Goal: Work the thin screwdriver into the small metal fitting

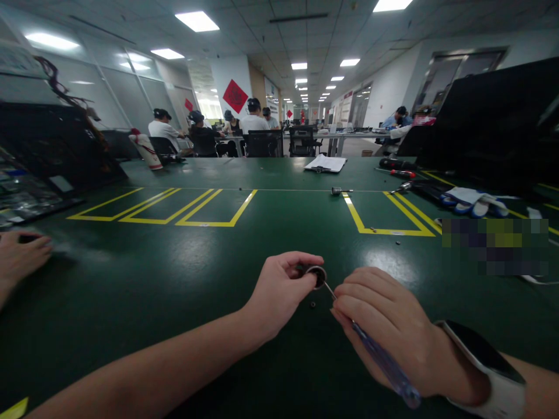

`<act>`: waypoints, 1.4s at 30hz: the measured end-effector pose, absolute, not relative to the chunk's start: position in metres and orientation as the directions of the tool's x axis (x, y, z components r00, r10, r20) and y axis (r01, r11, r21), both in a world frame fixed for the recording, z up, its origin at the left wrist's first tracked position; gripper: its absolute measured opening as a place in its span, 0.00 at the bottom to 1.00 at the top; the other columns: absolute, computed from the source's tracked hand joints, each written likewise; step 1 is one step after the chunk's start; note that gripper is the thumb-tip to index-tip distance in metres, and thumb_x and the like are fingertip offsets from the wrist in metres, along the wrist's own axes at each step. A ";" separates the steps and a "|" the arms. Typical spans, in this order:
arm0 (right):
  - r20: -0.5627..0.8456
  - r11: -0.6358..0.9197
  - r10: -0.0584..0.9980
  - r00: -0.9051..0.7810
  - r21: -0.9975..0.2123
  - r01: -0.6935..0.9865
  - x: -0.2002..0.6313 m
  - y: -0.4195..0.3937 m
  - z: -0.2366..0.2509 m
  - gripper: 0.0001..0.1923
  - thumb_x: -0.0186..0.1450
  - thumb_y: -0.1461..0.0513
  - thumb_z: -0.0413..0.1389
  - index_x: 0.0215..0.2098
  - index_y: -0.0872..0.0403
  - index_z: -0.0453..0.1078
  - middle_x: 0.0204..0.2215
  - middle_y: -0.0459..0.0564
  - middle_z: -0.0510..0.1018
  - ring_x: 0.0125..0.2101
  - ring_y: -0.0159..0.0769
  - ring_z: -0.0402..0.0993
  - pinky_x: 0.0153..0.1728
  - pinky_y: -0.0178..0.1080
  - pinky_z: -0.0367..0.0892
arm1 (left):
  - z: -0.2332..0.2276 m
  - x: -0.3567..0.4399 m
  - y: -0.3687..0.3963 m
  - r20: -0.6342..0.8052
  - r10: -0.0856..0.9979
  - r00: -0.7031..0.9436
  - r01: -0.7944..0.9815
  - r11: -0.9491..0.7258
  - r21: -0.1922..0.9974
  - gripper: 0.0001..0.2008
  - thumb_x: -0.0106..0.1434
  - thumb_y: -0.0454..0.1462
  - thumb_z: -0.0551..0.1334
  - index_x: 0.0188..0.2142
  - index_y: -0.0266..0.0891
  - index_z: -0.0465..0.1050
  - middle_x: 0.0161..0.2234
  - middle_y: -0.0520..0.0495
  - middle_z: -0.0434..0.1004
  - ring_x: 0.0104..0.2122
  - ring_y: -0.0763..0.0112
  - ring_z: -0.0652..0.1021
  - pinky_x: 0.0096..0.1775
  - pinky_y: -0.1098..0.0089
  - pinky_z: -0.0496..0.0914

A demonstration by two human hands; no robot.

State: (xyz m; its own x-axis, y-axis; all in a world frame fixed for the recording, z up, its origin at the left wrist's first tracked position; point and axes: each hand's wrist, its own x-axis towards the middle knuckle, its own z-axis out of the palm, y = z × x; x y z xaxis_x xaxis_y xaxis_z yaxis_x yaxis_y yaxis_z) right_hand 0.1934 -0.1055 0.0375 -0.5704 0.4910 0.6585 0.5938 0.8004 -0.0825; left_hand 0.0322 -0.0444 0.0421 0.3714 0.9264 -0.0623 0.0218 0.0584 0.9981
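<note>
Left hand (279, 294) pinched on a small round part (316, 274), apparently metal; right hand (384, 326) clamped on the screwdriver (371, 349), best kept square to it.

Green table (144, 273): gloves (469, 201), clipboard (325, 163).

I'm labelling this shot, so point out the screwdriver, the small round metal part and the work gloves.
screwdriver (384, 364): head view, on its clear blue handle.
small round metal part (316, 276): head view, on its ring face.
work gloves (469, 201): head view, on the pale back of the gloves.
</note>
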 end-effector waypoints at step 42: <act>0.172 0.242 0.968 -0.182 -0.834 0.497 0.207 -0.075 0.025 0.10 0.61 0.62 0.48 0.22 0.55 0.63 0.15 0.42 0.68 0.19 0.31 0.67 0.22 0.34 0.61 | 0.038 0.027 -0.033 -0.128 0.908 0.400 0.075 0.107 0.991 0.17 0.50 0.30 0.65 0.41 0.37 0.70 0.39 0.45 0.75 0.39 0.67 0.76 0.46 0.61 0.69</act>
